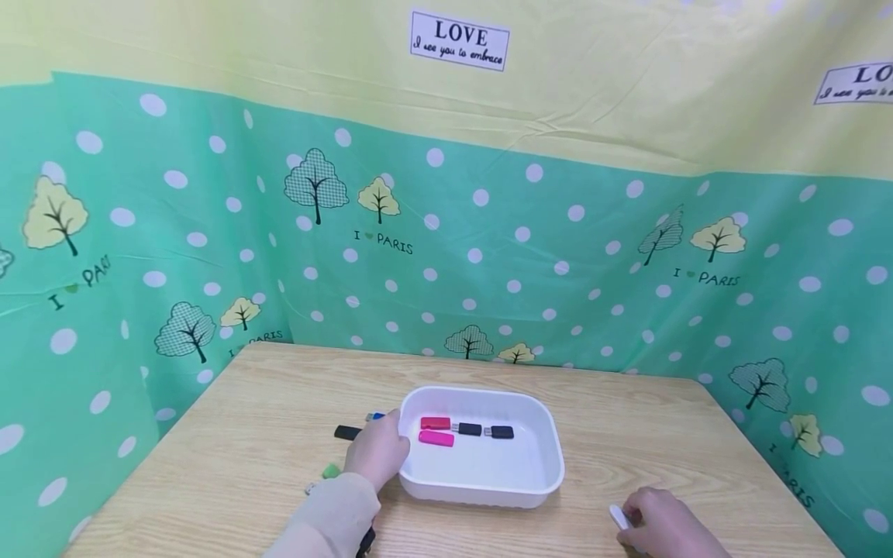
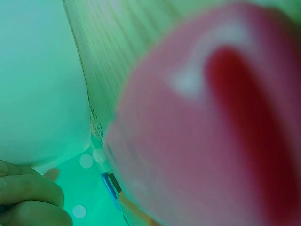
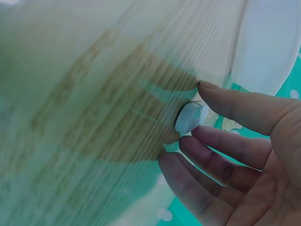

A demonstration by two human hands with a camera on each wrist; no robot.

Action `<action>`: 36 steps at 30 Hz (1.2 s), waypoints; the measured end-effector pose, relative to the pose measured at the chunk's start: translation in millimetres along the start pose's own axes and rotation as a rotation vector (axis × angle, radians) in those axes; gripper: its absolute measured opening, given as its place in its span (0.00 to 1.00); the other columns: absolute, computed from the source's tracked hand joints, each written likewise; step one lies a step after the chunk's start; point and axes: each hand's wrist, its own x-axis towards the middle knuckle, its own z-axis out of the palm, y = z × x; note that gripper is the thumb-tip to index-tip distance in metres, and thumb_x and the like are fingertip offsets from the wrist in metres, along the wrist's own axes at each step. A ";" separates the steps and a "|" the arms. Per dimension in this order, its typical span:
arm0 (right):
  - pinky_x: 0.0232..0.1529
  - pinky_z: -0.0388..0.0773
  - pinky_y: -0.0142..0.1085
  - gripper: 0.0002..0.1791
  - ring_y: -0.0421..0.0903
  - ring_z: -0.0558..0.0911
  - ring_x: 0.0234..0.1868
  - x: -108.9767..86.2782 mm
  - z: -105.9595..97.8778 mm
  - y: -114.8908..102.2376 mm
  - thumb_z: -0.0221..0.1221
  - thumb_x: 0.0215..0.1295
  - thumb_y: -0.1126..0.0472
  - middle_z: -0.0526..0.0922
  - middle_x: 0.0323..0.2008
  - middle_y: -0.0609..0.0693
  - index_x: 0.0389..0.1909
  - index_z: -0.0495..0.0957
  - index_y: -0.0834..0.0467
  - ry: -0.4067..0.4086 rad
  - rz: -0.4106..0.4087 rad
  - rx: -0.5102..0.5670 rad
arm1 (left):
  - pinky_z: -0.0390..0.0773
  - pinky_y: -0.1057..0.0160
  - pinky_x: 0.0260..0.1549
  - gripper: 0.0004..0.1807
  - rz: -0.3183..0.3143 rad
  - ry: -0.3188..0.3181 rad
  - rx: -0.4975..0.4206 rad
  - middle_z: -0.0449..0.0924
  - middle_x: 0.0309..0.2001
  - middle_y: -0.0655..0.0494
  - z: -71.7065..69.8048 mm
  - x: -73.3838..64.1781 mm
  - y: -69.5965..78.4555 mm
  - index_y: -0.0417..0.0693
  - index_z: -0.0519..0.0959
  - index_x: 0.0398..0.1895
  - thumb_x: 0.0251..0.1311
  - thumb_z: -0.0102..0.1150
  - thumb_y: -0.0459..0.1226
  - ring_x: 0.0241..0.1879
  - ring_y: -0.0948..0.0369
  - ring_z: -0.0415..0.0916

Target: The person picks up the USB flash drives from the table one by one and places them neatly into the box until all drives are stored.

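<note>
My left hand [image 1: 377, 452] is at the left wall of a white plastic bin [image 1: 481, 494], overlapping its rim. In the left wrist view its fingers [image 2: 33, 190] are curled beside the bin, a dark bit at the frame edge; I cannot tell what they hold. Inside the bin lie a red USB stick [image 1: 436, 423], a pink one [image 1: 436, 439] and two black ones [image 1: 470, 429]. To the right, my right hand [image 1: 663, 519] surrounds a small white USB stick [image 3: 189, 117]. Its thumb and fingers are spread on both sides of it, fingertips low at the wooden table.
Left of the bin lie a black stick [image 1: 346, 432], a blue one [image 1: 375, 416] and a green one [image 1: 331, 470], partly behind the left hand. A black item [image 1: 365, 542] shows by the sleeve. A blurred pink object [image 2: 188, 141] fills much of the left wrist view.
</note>
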 end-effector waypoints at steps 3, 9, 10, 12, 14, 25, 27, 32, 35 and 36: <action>0.34 0.78 0.38 0.13 0.44 0.74 0.29 0.0 0.0 -0.2 0.72 0.52 0.57 0.80 0.28 0.47 0.34 0.83 0.61 -0.003 -0.001 -0.006 | 0.84 0.48 0.46 0.26 -0.003 -0.004 0.001 0.80 0.57 0.39 -0.4 0.4 -0.3 0.38 0.70 0.67 0.65 0.53 0.32 0.51 0.46 0.82; 0.35 0.78 0.39 0.11 0.44 0.74 0.28 0.8 2.1 -1.9 0.72 0.53 0.58 0.80 0.27 0.46 0.32 0.82 0.59 -0.009 0.006 -0.005 | 0.84 0.48 0.46 0.26 -0.009 -0.006 0.009 0.79 0.58 0.39 0.3 1.5 -1.2 0.38 0.69 0.67 0.65 0.53 0.32 0.51 0.46 0.82; 0.34 0.78 0.38 0.10 0.44 0.74 0.28 0.9 2.7 -2.0 0.72 0.53 0.58 0.79 0.27 0.46 0.31 0.82 0.59 -0.009 0.005 -0.004 | 0.84 0.47 0.47 0.26 -0.011 -0.006 0.007 0.79 0.58 0.39 0.8 1.6 -1.3 0.38 0.69 0.67 0.65 0.53 0.32 0.51 0.46 0.82; 0.33 0.77 0.38 0.11 0.44 0.74 0.28 1.4 4.1 -1.9 0.72 0.53 0.58 0.79 0.26 0.46 0.31 0.82 0.58 -0.009 0.005 -0.005 | 0.84 0.47 0.47 0.26 -0.015 -0.005 0.003 0.79 0.58 0.39 1.4 1.4 -1.4 0.38 0.69 0.67 0.65 0.53 0.32 0.52 0.45 0.82; 0.33 0.77 0.38 0.11 0.43 0.74 0.27 1.9 5.4 -1.8 0.72 0.53 0.58 0.79 0.26 0.46 0.31 0.82 0.58 -0.008 0.003 -0.010 | 0.84 0.47 0.48 0.26 -0.018 -0.005 0.002 0.79 0.59 0.39 2.2 1.4 -1.8 0.38 0.69 0.68 0.65 0.53 0.32 0.53 0.45 0.81; 0.35 0.79 0.39 0.11 0.44 0.74 0.29 6.1 7.1 2.0 0.72 0.53 0.59 0.79 0.27 0.47 0.32 0.81 0.59 -0.030 0.007 0.002 | 0.84 0.47 0.47 0.26 -0.014 0.004 0.001 0.80 0.58 0.40 4.7 2.2 -3.5 0.39 0.70 0.67 0.65 0.53 0.32 0.52 0.46 0.82; 0.35 0.79 0.39 0.11 0.44 0.75 0.29 5.7 6.2 1.3 0.72 0.53 0.59 0.80 0.28 0.47 0.32 0.81 0.59 -0.033 0.008 0.000 | 0.84 0.47 0.46 0.26 -0.013 0.005 0.003 0.80 0.57 0.40 4.8 2.1 -3.2 0.39 0.70 0.67 0.65 0.54 0.32 0.51 0.46 0.82; 0.34 0.79 0.39 0.09 0.43 0.75 0.28 3.2 3.3 -2.6 0.71 0.54 0.59 0.80 0.26 0.46 0.30 0.81 0.58 -0.024 -0.010 -0.015 | 0.84 0.47 0.46 0.26 -0.013 0.007 0.002 0.81 0.57 0.40 5.0 1.9 -2.7 0.40 0.71 0.67 0.65 0.53 0.33 0.50 0.47 0.82; 0.34 0.79 0.39 0.08 0.43 0.75 0.28 2.5 2.6 -4.1 0.71 0.54 0.60 0.80 0.26 0.46 0.29 0.81 0.58 -0.017 -0.022 -0.012 | 0.84 0.47 0.46 0.25 -0.013 0.009 0.003 0.81 0.57 0.40 5.1 2.1 -2.8 0.40 0.71 0.67 0.65 0.53 0.33 0.50 0.47 0.82; 0.34 0.78 0.39 0.08 0.43 0.75 0.28 2.6 2.7 -4.2 0.71 0.54 0.60 0.80 0.26 0.46 0.29 0.81 0.58 -0.016 -0.022 -0.008 | 0.84 0.47 0.46 0.26 -0.014 0.010 0.003 0.81 0.57 0.40 5.2 2.2 -2.9 0.40 0.71 0.67 0.65 0.53 0.33 0.50 0.47 0.82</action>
